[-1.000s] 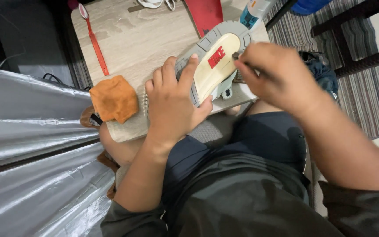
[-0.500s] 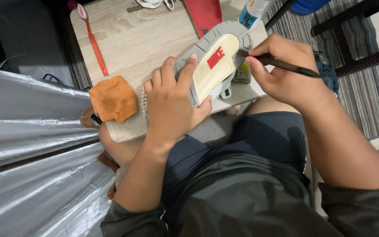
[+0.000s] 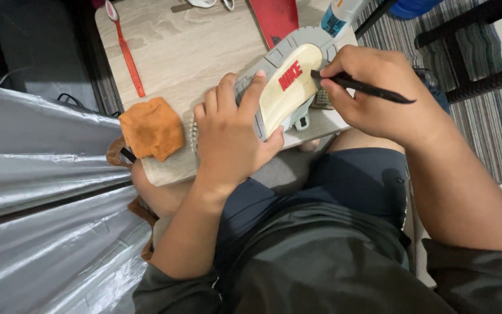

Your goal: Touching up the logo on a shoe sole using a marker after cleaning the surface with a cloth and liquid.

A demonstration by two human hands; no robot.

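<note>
The left hand (image 3: pixel 228 139) grips a grey, cream-soled rubber shoe (image 3: pixel 289 87) pointing up-right, while the right hand (image 3: pixel 373 93) pinches a thin black brush (image 3: pixel 367 88) touching its toe.

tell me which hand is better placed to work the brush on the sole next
Right, probably. The right hand holds the thin black brush with its tip at the shoe sole. The left hand is occupied gripping the shoe steady.

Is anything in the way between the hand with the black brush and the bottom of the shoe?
Nothing visible. The right hand holds the black brush with its tip at the shoe sole; the left hand grips the sole's other side.
</note>
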